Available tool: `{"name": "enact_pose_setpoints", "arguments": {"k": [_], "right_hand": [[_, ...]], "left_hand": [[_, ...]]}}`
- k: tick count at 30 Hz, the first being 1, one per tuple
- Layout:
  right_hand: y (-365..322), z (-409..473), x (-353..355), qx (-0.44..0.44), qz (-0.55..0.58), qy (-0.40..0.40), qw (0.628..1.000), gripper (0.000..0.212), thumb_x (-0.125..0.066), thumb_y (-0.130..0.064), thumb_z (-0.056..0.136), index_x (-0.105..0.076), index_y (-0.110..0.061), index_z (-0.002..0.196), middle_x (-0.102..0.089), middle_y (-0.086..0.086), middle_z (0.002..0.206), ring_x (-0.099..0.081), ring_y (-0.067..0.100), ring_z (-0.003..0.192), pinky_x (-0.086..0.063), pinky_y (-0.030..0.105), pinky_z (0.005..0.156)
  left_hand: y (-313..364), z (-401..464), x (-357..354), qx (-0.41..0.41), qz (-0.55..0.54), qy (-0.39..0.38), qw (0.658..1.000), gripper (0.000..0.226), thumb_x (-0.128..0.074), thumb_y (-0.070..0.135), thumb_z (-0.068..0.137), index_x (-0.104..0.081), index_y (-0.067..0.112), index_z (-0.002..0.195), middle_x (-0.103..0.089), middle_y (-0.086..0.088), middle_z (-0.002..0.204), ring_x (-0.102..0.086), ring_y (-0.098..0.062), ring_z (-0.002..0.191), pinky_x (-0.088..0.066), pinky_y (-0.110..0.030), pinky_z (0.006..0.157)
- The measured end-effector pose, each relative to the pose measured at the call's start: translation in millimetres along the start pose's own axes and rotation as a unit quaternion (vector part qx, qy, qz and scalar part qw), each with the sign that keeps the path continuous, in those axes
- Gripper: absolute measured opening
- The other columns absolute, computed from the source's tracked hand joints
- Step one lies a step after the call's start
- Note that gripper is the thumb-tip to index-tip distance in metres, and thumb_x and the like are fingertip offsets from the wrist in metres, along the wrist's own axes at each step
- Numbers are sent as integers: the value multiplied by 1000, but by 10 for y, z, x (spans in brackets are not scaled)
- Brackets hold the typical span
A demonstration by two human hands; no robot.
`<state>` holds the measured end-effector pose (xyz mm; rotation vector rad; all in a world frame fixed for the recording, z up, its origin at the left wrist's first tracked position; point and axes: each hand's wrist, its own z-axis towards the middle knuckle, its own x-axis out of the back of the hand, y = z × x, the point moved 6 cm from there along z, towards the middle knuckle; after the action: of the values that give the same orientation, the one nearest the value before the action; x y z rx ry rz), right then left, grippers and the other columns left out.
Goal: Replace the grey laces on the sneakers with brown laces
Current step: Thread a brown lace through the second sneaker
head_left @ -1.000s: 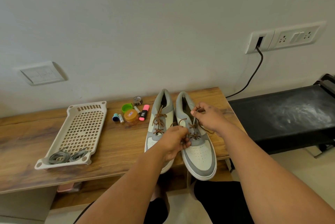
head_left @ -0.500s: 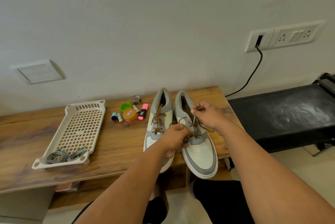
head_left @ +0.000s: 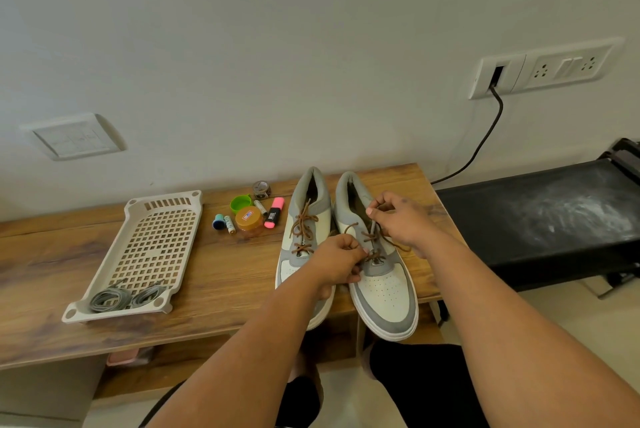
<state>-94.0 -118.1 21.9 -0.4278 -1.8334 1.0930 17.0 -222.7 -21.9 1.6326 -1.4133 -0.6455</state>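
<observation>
While two grey-and-cream sneakers (head_left: 377, 254) stand side by side on the wooden tabletop (head_left: 214, 275), brown lace (head_left: 372, 240) on the right sneaker is pinched in the left hand (head_left: 337, 263) and right hand (head_left: 401, 219), each grip closed on it, coiled grey laces (head_left: 121, 297) lying in the beige perforated plastic tray (head_left: 152, 244).

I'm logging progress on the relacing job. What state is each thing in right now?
Left sneaker: brown lace threaded.
Right sneaker: brown lace partly threaded, ends held.
Left hand: pinching lace.
Right hand: pinching lace.
Grey laces: removed, coiled in basket.
Wall plug: plugged in.
</observation>
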Motion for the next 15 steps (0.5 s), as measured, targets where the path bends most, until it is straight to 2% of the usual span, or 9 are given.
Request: {"name": "enact_pose_setpoints", "arguments": {"k": [2, 5, 8, 11, 13, 15], "right_hand": [[-2, -1, -4, 1, -3, -3, 1000, 8, -62, -35, 93, -63, -29, 99, -63, -2, 107, -61, 24, 101, -52, 48, 92], [4, 2, -10, 0, -3, -7, 1000, 7, -62, -35, 93, -62, -30, 98, -62, -2, 107, -60, 23, 101, -52, 48, 93], [10, 5, -5, 0, 7, -3, 1000, 8, -63, -34, 93, -63, -29, 98, -63, -2, 105, -61, 22, 99, -52, 49, 93], [20, -4, 18, -1, 29, -14, 999, 8, -63, -34, 93, -62, -32, 101, -63, -3, 107, -61, 21, 101, -52, 49, 94], [42, -28, 68, -13, 43, -22, 999, 12, -61, -34, 94, -58, -36, 105, -62, -2, 109, -61, 22, 103, -53, 50, 94], [68, -83, 164, -30, 35, -21, 999, 14, -63, -32, 93, -57, -33, 105, -62, 0, 108, -61, 23, 102, -54, 49, 93]], "left_hand": [[12, -19, 11, 8, -47, -19, 999, 19, -62, 15, 96, -54, 15, 79, -58, -6, 79, -56, -14, 70, -58, -29, 67], [40, -81, 21, 20, -113, -48, 992, 13, -58, 9, 96, -56, 13, 83, -59, -7, 83, -58, -16, 75, -61, -34, 73], [72, -106, 31, 7, -88, -29, 996, 11, -57, 17, 99, -58, 11, 90, -60, -9, 87, -58, -16, 74, -60, -35, 75], [118, -128, 33, 0, -77, 2, 997, 24, -54, 31, 101, -58, 10, 90, -60, -8, 80, -57, -17, 67, -58, -33, 72], [156, -160, 24, 5, -99, -6, 995, 22, -51, 27, 102, -57, 10, 90, -60, -7, 77, -55, -17, 65, -56, -28, 65], [195, -195, 52, -2, -123, 2, 992, 14, -52, 21, 101, -58, 10, 95, -63, -6, 78, -56, -15, 66, -54, -26, 61]]}}
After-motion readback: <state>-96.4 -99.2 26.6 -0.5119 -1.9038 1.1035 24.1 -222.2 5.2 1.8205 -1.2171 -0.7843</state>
